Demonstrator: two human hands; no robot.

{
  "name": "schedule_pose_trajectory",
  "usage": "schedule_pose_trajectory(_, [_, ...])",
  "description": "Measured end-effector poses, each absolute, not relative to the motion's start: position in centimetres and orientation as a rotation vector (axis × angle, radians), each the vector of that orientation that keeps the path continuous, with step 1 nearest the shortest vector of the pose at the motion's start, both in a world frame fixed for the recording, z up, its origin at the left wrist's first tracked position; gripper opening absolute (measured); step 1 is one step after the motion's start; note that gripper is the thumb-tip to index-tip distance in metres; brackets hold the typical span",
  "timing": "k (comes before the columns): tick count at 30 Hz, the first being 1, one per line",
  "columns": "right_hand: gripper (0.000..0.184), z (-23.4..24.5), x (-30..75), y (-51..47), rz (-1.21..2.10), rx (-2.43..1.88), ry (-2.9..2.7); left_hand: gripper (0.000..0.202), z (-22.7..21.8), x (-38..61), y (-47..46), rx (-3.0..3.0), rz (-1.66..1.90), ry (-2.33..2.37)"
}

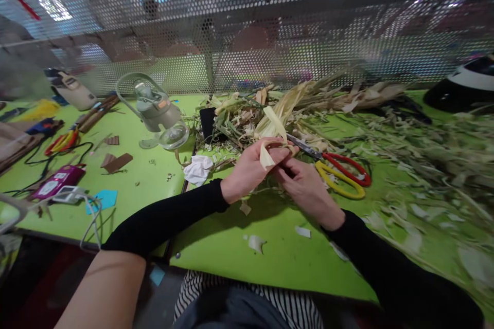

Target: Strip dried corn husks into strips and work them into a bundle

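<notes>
Over the middle of the green table, my left hand [254, 165] is closed on a pale corn husk strip [265, 156], one end of which curls over the fingers. My right hand [306, 185] meets it, its thumb and fingers pinched at the same spot; the husk between the fingertips is mostly hidden. Just right of my hands lie scissors [339, 174] with one red and one yellow handle, the blades partly behind my fingers. Beyond my hands is a heap of dried corn husks [285, 105].
Husk scraps [443, 164] cover the table's right side. A glass bottle with a grey-green handled lid [158, 110], a crumpled tissue [198, 169] and a dark phone-like object [210, 124] stand or lie left of the heap. A perforated metal screen [231, 25] rises behind.
</notes>
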State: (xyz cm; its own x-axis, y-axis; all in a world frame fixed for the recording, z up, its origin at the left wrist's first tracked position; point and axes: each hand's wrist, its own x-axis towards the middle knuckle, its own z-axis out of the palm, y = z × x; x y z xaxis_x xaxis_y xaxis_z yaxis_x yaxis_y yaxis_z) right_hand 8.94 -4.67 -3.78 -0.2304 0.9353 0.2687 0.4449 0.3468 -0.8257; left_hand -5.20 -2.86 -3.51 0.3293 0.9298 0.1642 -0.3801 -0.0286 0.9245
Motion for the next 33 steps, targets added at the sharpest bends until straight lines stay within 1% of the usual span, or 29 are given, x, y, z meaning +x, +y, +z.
schedule_pose_trajectory(5, [0.019, -3.2, 8.8, -4.8, 0.849, -1.131, -1.920, 0.028, -3.2, -5.5, -2.8, 1.192, 1.138, 0.681])
schedule_pose_trajectory(7, [0.018, -3.0, 8.8, -5.0, 0.870, -1.086, -1.945, 0.026, -2.8, -5.7, -3.0, 1.233, 1.119, 0.687])
schedule_pose_trajectory(9, [0.021, -2.8, 8.9, -5.2, 0.870, -1.058, -1.983, 0.025, -2.3, -5.9, -3.1, 1.259, 1.120, 0.693])
schedule_pose_trajectory(12, [0.030, -2.6, 9.5, -5.5, 0.688, -1.079, -1.956, 0.023, -2.1, -6.2, -2.6, 1.221, 1.132, 0.719])
schedule_pose_trajectory(15, [0.028, -2.6, 10.3, -5.2, 0.366, -1.169, -1.723, 0.021, -2.3, -6.4, -2.1, 1.150, 1.114, 0.755])
schedule_pose_trajectory(16, [0.031, -2.6, 10.5, -4.9, 0.302, -1.190, -1.681, 0.020, -2.3, -6.4, -2.0, 1.129, 1.109, 0.764])
schedule_pose_trajectory(18, [0.036, -2.6, 10.8, -4.3, 0.266, -1.196, -1.745, 0.021, -2.4, -6.4, -1.9, 1.091, 1.102, 0.777])
schedule_pose_trajectory(20, [0.033, -2.6, 11.0, -3.8, 0.271, -1.163, -1.879, 0.024, -2.3, -6.5, -2.0, 1.087, 1.078, 0.768])
schedule_pose_trajectory(23, [0.035, -2.4, 11.2, -3.6, 0.195, -1.107, -1.961, 0.029, -2.1, -6.7, -2.1, 1.147, 1.031, 0.733])
schedule_pose_trajectory(27, [0.032, -2.3, 11.5, -3.6, 0.163, -1.115, -1.983, 0.040, -2.0, -7.1, -1.7, 1.243, 1.022, 0.759])
schedule_pose_trajectory(29, [0.025, -2.4, 11.6, -3.6, 0.126, -1.120, -1.988, 0.042, -2.3, -7.2, -1.5, 1.320, 0.972, 0.797])
schedule_pose_trajectory(31, [0.020, -2.5, 11.6, -3.6, 0.057, -1.096, -2.011, 0.038, -2.8, -7.1, -1.4, 1.443, 0.897, 0.822])
schedule_pose_trajectory(33, [0.024, -2.5, 11.6, -3.6, 0.012, -1.065, -2.062, 0.026, -3.3, -7.0, -1.5, 1.589, 0.812, 0.834])
